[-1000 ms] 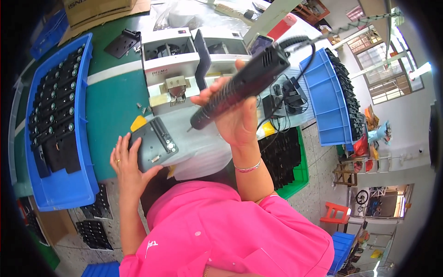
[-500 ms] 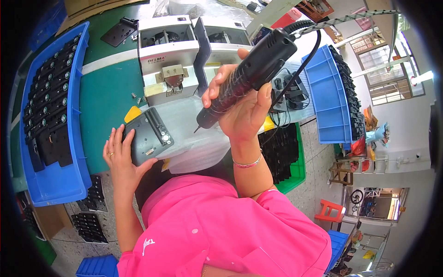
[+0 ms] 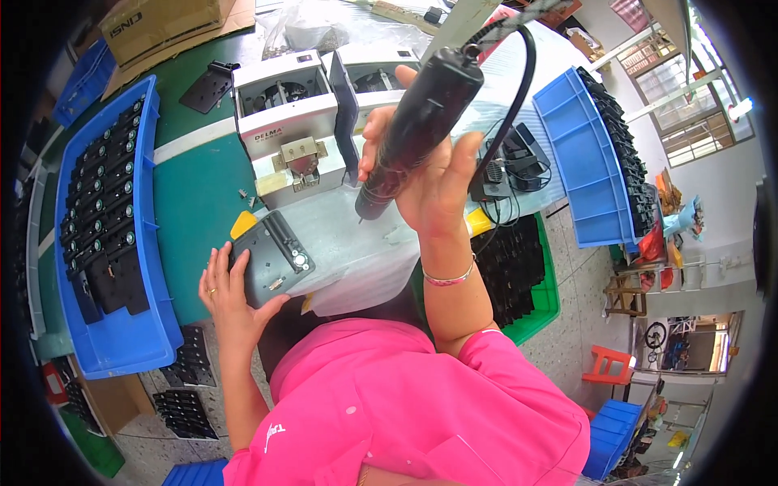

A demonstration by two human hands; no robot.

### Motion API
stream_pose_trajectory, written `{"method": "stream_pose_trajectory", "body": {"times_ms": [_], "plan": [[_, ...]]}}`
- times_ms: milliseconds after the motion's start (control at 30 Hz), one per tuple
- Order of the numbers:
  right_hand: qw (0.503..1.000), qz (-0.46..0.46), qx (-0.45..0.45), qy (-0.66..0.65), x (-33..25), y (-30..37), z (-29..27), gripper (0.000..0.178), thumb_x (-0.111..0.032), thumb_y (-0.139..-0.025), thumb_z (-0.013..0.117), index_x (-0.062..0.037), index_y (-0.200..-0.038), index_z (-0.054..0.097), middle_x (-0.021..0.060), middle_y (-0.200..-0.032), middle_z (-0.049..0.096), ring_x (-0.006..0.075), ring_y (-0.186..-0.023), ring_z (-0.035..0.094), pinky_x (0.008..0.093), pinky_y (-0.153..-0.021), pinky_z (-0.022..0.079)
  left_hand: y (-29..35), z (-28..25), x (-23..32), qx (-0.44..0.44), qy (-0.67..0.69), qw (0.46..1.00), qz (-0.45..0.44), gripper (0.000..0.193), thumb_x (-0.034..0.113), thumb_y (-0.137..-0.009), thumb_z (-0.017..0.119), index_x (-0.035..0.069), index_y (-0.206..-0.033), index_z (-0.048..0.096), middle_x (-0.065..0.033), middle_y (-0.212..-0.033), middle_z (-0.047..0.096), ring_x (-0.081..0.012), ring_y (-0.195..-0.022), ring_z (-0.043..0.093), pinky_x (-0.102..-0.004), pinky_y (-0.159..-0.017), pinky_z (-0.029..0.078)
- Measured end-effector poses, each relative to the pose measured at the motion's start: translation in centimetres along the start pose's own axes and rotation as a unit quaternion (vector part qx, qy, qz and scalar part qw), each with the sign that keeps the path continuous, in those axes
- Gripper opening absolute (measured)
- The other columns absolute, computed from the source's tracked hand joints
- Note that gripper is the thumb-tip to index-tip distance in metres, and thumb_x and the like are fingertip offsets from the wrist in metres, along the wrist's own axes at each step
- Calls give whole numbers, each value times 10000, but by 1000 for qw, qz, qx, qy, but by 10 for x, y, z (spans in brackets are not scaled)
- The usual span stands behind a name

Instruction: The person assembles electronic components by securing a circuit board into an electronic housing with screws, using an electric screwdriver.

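Head view: left hand [image 3: 232, 304] grasping dark-grey rectangular plate [image 3: 267, 255] by left and near edges, plate lying over translucent whitish sheet [image 3: 361, 247] on green tabletop [image 3: 198, 190]. Right hand [image 3: 438, 194] loosely grasping black cylindrical electric screwdriver [image 3: 417, 117], bit down, apart from plate.

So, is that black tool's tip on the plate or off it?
Off: the right hand holds the black tool, its tip right of the plate.

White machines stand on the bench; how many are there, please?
2: the left machine, beyond the dark plate, and the right machine, right of the dark divider and partly hidden by the right hand; others may be hidden.
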State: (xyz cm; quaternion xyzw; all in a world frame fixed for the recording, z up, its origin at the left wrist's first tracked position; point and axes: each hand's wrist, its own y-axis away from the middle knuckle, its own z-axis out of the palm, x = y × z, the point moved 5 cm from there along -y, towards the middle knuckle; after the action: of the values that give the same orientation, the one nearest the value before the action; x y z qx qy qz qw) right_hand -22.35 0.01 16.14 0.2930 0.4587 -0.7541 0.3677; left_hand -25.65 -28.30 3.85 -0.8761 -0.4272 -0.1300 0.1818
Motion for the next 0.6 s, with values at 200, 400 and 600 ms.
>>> {"method": "stream_pose_trajectory", "body": {"times_ms": [200,400,600], "plan": [[997,39,53,-47,8,-5,-1,904,-749,-952,251,29,-1364,457,137,-871,621,213,-733,625,381,-676,554,0,0,0,-6,-1,1000,-4,915,446,-625,875,103,-1388,507,-138,-1540,390,-326,-1457,305,-506,-1169,192],[992,52,48,-104,6,-8,-3,812,-683,-983,253,33,-1252,526,123,-795,597,239,-700,617,424,-646,558,-4,-1,-1,-1,-5,1000,-4,911,457,-627,872,111,-1388,508,-126,-1543,389,-324,-1456,308,-505,-1169,193],[986,23,120,-111,10,-1,2,708,-611,-1019,288,25,-1260,484,139,-757,584,237,-663,609,361,-594,534,-5,0,0,1,-4,1000,-6,921,464,-621,872,112,-1390,508,-123,-1543,389,-321,-1461,299,-507,-1173,190]]}}
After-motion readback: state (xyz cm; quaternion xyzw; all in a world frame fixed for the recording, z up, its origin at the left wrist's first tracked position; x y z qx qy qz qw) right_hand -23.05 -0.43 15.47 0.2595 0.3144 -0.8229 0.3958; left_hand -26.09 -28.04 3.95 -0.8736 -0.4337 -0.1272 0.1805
